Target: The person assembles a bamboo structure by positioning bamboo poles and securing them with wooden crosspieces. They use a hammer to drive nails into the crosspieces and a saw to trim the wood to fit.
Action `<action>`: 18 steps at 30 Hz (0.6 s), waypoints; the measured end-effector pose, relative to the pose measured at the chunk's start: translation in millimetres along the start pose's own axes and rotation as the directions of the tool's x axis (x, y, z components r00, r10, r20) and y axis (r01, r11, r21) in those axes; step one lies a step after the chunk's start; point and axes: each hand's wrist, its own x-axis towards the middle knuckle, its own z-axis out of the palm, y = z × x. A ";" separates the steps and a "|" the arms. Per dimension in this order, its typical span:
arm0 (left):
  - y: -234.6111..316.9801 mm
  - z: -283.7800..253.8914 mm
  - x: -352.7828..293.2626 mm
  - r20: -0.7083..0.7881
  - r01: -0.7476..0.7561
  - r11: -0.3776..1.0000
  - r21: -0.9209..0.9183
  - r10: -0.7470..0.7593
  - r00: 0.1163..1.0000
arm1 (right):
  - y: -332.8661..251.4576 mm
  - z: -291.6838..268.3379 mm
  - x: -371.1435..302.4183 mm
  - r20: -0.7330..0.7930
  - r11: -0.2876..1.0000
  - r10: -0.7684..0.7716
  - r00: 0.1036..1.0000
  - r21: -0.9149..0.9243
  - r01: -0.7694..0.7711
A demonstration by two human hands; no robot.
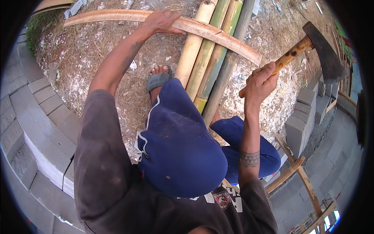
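My left hand [163,22] is closed on a long, narrow wooden plank [105,15], its thumb along the near edge. The plank rests across several bamboo poles [202,52] that run away from me, one of them greenish. A dark cut or crack shows in the plank over the poles. To the right, my right hand [260,85] is wrapped round the wooden handle of an axe [293,54]. Its dark metal head is up at the far right, apart from the plank.
My sandalled left foot [159,78] stands left of the poles. Grey block walls [50,117] rise on the left, with stacked grey blocks [298,130] on the right. Crossed wooden sticks [300,169] stand at lower right. Dry straw and white flakes cover the ground [101,50].
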 end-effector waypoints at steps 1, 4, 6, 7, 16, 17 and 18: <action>6.7 -5.4 4.7 0.024 -0.002 1.000 -0.015 0.002 1.000 | 19.9 1.3 -14.0 0.063 0.988 -0.046 0.997 -0.141 0.055; -4.5 1.5 10.9 -0.083 -0.038 0.999 -0.016 0.037 0.996 | 55.4 10.2 -39.7 0.450 0.756 0.162 0.878 -0.628 0.182; -10.5 14.7 5.6 -0.126 -0.035 0.999 -0.008 0.034 0.991 | 35.5 13.2 -15.7 0.430 0.778 0.270 0.861 -0.624 0.067; -18.3 12.7 11.4 -0.124 -0.016 1.000 0.013 0.018 0.992 | 26.2 6.5 -8.8 0.387 0.781 0.178 0.905 -0.615 0.110; -4.2 11.1 13.0 -0.043 -0.006 0.999 -0.037 0.005 0.999 | 90.8 29.7 -44.5 0.471 0.764 0.200 0.859 -0.624 0.164; 0.8 12.8 7.0 0.016 0.007 0.999 -0.036 -0.006 1.000 | 80.4 22.7 -46.4 0.459 0.779 0.242 0.855 -0.618 0.111; -0.9 -3.6 16.1 0.050 0.025 1.000 -0.008 -0.025 0.998 | 57.8 25.4 -29.4 0.449 0.802 0.250 0.858 -0.592 0.076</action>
